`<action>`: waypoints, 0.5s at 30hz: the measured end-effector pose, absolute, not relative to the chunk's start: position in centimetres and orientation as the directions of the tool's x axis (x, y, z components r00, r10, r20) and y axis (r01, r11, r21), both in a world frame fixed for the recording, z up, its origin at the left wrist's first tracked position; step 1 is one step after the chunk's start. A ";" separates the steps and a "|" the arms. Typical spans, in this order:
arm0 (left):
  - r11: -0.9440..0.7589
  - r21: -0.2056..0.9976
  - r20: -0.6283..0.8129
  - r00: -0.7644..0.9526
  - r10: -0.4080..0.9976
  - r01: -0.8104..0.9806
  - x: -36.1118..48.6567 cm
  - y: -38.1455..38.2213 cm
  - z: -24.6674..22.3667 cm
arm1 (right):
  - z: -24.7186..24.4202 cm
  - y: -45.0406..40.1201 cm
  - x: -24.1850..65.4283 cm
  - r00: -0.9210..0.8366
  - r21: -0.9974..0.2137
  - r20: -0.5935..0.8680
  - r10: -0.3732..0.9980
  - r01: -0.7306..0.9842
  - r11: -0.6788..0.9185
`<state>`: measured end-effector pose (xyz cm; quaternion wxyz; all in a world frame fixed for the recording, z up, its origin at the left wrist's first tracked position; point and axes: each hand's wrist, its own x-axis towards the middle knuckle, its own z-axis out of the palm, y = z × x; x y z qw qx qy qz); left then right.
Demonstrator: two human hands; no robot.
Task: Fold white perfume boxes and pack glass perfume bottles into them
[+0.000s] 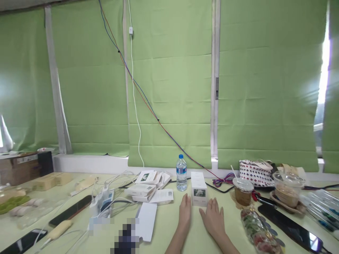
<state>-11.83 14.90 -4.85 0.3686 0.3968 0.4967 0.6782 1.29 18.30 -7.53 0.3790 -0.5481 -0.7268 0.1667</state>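
A white box row (199,188) with a small flower picture on its front stands on the pale green table, in the middle. My left hand (184,211) is upright on its edge just left of the box, fingers stretched forward and together. At the box's front right corner, my right hand (213,217) lies palm down with its fingers apart. Neither hand grips anything; whether the fingertips touch the box is hard to tell. Behind my left hand stands a water bottle (181,174) with a blue cap.
Flat white packets (143,190), a white sheet (147,221), chargers and cables (99,204) lie left. Phones (23,241) are further left. A drink cup (243,192), a wrapped bundle (261,231), a black device (290,225) and a patterned bag (256,173) are right.
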 end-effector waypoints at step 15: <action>-0.226 0.689 0.351 -0.044 0.935 0.689 -9.1 5.7 -4.3 | -6.6 13.5 4.0 -0.338 -0.269 0.285 0.897 0.870 0.413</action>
